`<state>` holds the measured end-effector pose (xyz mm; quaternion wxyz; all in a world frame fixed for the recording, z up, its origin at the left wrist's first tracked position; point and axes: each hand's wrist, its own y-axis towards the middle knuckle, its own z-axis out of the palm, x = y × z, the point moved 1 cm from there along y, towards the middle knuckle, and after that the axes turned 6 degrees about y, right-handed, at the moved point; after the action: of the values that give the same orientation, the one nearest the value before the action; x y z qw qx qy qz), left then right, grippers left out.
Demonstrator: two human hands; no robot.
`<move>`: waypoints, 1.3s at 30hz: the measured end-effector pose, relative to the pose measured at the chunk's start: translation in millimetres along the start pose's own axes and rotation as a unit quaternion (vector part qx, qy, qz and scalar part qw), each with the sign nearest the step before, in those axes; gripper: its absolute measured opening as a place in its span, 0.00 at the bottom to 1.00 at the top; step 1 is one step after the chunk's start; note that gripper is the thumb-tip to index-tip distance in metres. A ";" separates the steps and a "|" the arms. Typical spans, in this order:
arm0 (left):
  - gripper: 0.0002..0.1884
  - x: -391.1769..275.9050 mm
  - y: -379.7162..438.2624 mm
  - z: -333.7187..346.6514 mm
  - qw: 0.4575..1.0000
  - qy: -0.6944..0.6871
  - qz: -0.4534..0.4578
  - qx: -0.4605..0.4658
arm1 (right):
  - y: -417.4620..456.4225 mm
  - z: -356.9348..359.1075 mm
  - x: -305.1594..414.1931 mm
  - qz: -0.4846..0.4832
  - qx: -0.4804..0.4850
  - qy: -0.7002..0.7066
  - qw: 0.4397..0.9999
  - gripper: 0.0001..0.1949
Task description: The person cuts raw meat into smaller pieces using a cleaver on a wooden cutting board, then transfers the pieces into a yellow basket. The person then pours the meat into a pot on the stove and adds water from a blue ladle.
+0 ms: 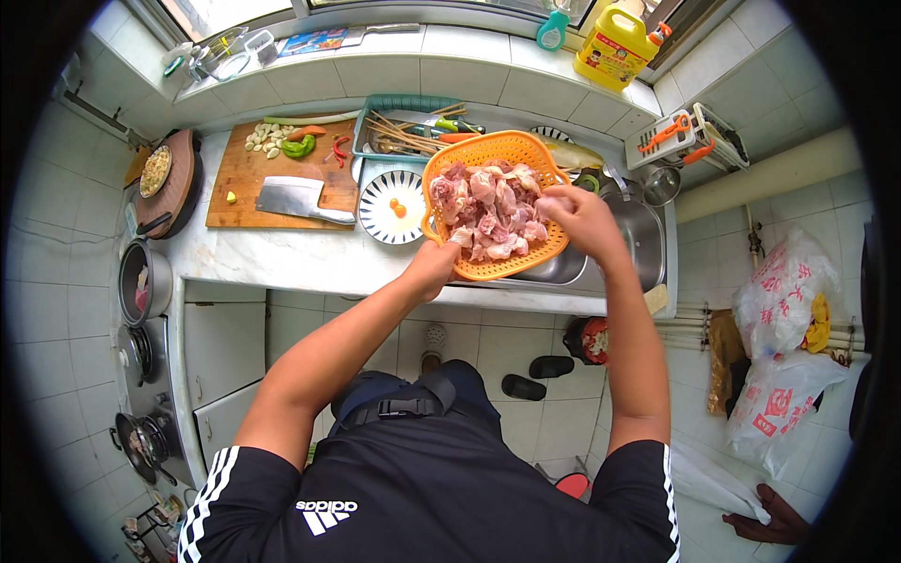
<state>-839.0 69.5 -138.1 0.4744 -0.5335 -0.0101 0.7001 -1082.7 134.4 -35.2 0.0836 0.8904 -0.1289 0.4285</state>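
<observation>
An orange plastic colander basket [547, 257] filled with raw chopped meat pieces [493, 204] is tilted over the near edge of the sink. My left hand [436, 267] grips its lower left rim. My right hand [574, 214] is at the basket's right side, its fingers bent at the meat; whether they pinch a piece cannot be seen. Left of the basket, a patterned plate [380, 222] holds two small orange yolk-like balls. A cleaver [288, 195] lies on the wooden cutting board [236, 172] beside garlic cloves [264, 137], a green pepper [299, 146] and red chillies [341, 148].
Behind the basket stands a teal tray [360, 134] with chopsticks and a knife. The steel sink [644, 239] lies at the right, with a knife rack [665, 141] beyond. A metal pot [160, 278] stands at the left. Black slippers [524, 387] lie on the floor.
</observation>
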 end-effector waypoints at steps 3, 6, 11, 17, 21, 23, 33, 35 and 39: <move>0.19 -1.5 -6.0 6.0 1.000 0.004 -0.003 -0.015 | 12.3 38.4 -3.3 -0.053 0.026 -0.154 0.986 0.19; 0.19 -1.4 -10.2 15.7 1.000 0.019 0.003 -0.021 | 21.5 77.2 -13.9 -0.042 -0.019 -0.270 0.962 0.13; 0.20 -3.3 -16.8 17.2 1.000 0.022 0.001 -0.018 | 31.4 28.2 -17.1 0.113 0.007 -0.008 0.994 0.09; 0.20 0.2 -22.5 6.4 1.000 0.009 0.011 -0.015 | 27.7 -14.0 14.7 0.207 0.112 0.401 0.886 0.11; 0.19 0.5 -25.7 10.3 1.000 0.014 0.004 -0.010 | 27.1 -12.8 -7.1 0.214 0.152 0.432 0.863 0.12; 0.19 3.8 -24.9 7.5 1.000 0.019 0.005 -0.006 | 26.4 -8.8 -8.1 0.207 0.160 0.446 0.856 0.13; 0.21 10.6 -35.0 -7.6 0.999 -0.028 0.008 -0.019 | 22.7 17.4 19.7 0.171 0.151 0.357 0.906 0.14; 0.21 14.6 -41.2 -21.7 0.998 -0.049 0.006 -0.028 | 25.5 31.0 25.4 0.123 0.176 0.235 0.948 0.13; 0.18 13.7 -72.7 -65.0 0.992 -0.091 0.048 -0.078 | 26.6 92.9 51.2 0.066 0.226 0.165 0.958 0.11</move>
<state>-742.1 86.7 -138.3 0.3940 -0.5027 -0.0825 0.7650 -991.2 76.9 -51.5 -0.1283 0.7925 -0.0712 0.5920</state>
